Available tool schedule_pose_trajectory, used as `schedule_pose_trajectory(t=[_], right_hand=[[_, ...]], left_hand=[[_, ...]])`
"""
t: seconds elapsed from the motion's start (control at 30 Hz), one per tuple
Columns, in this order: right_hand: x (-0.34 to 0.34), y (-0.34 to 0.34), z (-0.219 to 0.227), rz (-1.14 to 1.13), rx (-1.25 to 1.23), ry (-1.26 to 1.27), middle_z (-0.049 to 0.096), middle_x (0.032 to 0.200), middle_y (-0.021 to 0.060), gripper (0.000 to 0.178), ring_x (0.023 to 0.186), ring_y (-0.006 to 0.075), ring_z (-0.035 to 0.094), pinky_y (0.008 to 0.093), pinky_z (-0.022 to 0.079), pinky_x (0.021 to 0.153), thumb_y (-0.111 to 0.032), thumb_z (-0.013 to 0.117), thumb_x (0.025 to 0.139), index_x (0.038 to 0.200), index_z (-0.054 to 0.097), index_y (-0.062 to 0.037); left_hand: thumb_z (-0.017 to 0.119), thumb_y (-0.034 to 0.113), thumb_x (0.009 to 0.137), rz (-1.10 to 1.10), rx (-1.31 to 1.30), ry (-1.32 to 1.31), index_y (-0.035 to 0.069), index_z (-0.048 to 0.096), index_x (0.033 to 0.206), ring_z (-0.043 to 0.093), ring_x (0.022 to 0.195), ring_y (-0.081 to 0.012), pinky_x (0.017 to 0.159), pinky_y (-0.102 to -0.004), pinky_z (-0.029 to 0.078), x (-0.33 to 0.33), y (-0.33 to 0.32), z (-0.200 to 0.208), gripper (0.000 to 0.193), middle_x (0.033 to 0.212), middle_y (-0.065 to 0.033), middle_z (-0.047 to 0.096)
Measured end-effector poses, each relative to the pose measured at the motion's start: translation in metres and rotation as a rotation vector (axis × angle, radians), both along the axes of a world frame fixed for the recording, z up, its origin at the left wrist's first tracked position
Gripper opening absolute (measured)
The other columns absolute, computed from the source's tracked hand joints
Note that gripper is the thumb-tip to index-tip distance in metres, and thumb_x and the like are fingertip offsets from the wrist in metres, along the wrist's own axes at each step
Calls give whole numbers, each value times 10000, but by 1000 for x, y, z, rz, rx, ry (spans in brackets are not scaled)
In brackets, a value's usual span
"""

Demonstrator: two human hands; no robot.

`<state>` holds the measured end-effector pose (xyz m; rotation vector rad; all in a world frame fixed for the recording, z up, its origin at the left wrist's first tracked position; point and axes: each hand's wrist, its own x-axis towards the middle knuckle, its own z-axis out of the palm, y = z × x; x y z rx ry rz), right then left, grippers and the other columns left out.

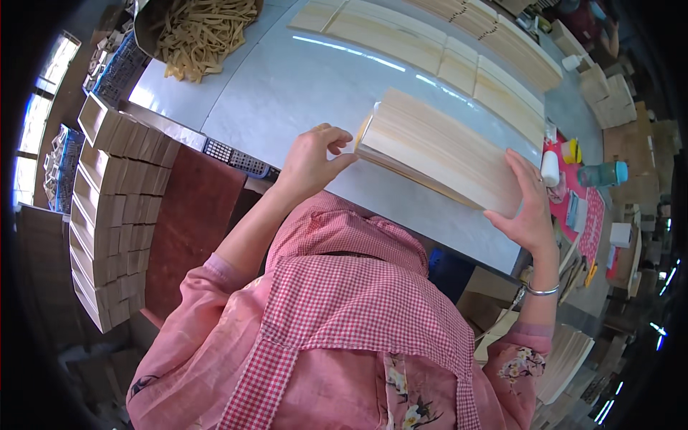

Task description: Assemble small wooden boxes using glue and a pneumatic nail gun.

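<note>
A stack of thin pale wooden sheets (437, 147) lies slantwise near the front edge of the table. My right hand (527, 197) grips its right end, with the thumb on the near side and the fingers over the far side. At the left end, a yellowish band (362, 134) curves along the edge of the stack. Thumb and curled fingers of my left hand (320, 159) close at the lower end of this band. The exact hold of the fingertips is too small to tell.
Tan rubber bands (204, 43) spill from a container at the far left. Pale wooden bundles (401, 39) line the table's far side. A remote control (240, 159) sits at the left edge. Open wooden boxes (115, 208) are stacked at left. A teal bottle (603, 174) stands at right.
</note>
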<state>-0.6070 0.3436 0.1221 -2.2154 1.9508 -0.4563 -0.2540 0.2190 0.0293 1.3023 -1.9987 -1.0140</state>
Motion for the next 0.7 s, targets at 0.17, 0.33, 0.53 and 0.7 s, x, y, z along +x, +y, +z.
schedule_pose_trajectory(t=[0.17, 0.33, 0.53, 0.7], right_hand=[[3, -11, -6, 31, 31, 13, 534, 1487, 112, 928, 1338, 302, 504, 423, 385, 1149, -85, 852, 586, 1445, 500, -66], [-2, -18, -14, 38, 69, 5, 534, 1486, 114, 922, 1336, 298, 506, 415, 383, 1147, -110, 851, 602, 1451, 495, -65], [-12, -22, -28, 44, 115, 18, 534, 1484, 118, 902, 1345, 293, 506, 406, 362, 1157, -168, 843, 640, 1462, 487, -61], [-22, -24, -41, 89, 95, 48, 523, 1497, 118, 921, 1359, 294, 498, 404, 352, 1167, -187, 847, 644, 1478, 477, -64]], left_hand=[[778, 72, 823, 9, -32, -74, -58, 732, 1001, 650, 788, -197, 707, -309, 533, -9, -1, 0, 225, 941, -124, 707], [788, 74, 815, 7, -104, -65, -53, 747, 924, 622, 698, -191, 660, -304, 518, -15, -1, -3, 172, 883, -124, 703], [764, 110, 837, -14, -200, -129, -30, 753, 931, 628, 681, -214, 651, -322, 509, -17, 1, -5, 169, 870, -107, 708], [745, 143, 849, -31, -346, -220, -1, 757, 918, 626, 669, -250, 662, -347, 500, -19, -2, -7, 160, 855, -96, 704]])
